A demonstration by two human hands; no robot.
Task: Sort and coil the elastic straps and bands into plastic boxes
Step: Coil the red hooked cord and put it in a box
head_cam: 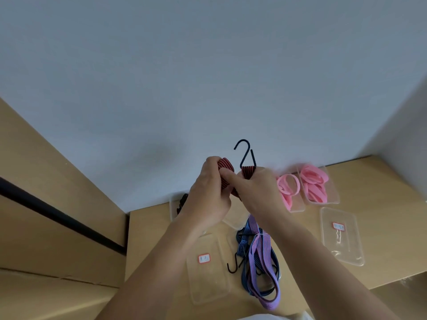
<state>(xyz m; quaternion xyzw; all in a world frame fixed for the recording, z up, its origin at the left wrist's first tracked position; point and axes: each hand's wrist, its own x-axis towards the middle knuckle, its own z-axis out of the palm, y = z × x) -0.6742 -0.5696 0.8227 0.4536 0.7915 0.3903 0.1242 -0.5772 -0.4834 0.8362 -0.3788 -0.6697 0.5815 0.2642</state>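
Head view: gripping a red-striped strap [227, 166] high above the counter [381, 227], left hand [208, 192] and right hand [256, 192] close together, black hook [246, 155] upward, seemingly folding it into a coil; below, blue and purple straps [256, 262] unsorted among clear boxes [346, 248].

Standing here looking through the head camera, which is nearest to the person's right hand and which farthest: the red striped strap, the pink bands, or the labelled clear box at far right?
1. Red striped strap: gripped by the right hand itself, raised above the table.
2. Pink bands: in boxes just to that hand's right.
3. Labelled clear box: farther right, closer to the person.
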